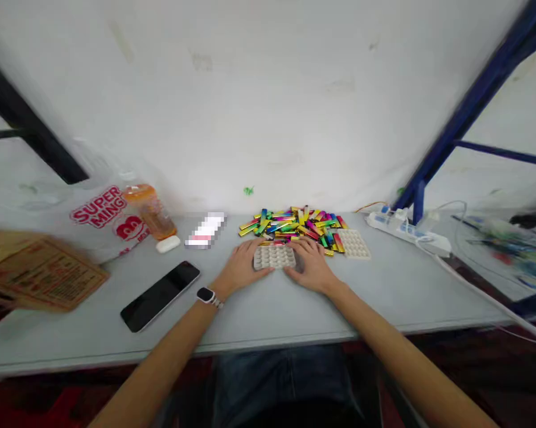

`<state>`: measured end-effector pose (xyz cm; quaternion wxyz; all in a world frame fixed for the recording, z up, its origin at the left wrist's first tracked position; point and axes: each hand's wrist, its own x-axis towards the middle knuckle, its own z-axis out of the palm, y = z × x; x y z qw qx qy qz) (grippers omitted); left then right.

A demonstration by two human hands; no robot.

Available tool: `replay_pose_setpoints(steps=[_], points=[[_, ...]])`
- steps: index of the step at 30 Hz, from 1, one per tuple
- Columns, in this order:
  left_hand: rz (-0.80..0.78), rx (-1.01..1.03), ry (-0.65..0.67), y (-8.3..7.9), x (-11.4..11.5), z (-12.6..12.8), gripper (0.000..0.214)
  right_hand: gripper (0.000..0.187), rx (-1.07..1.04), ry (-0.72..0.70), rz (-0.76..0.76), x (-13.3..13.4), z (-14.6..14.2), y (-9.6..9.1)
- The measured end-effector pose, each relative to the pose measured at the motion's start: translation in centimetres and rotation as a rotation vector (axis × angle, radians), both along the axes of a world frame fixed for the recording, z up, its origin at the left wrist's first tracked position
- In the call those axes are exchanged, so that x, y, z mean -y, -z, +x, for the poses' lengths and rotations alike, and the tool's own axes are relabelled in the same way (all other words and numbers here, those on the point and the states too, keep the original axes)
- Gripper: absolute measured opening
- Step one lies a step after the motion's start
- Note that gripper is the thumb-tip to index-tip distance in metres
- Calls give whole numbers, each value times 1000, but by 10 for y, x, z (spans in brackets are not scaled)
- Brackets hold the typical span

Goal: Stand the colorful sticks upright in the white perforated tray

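A small pale tray [274,257] with rows of round pockets lies on the table in front of me, between both hands. My left hand [243,265] is closed around its left end, thumb along the near edge. At the opposite end my right hand [311,265] grips it in the same way. Just behind the tray spreads a loose pile of shiny rainbow-coloured metallic pieces [290,224], slim and oblong like lighter casings. A second pale pocketed tray [355,244] lies flat to the right of the pile, a few pieces touching its left side.
On the left are a black phone [160,296], a white earbud case [168,244], an orange drink bottle [152,211], a plastic bag [103,223] and a cardboard box [43,270]. A power strip [408,232] with cables sits at right, beside a blue metal frame [455,131].
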<state>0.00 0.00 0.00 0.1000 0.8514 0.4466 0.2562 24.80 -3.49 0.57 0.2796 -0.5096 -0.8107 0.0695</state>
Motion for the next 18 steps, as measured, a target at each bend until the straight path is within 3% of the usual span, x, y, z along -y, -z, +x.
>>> replay_pose_setpoints(steps=[18], points=[[-18, 82, 52, 0, -1, 2, 73, 56, -17, -12, -3, -1, 2, 1]])
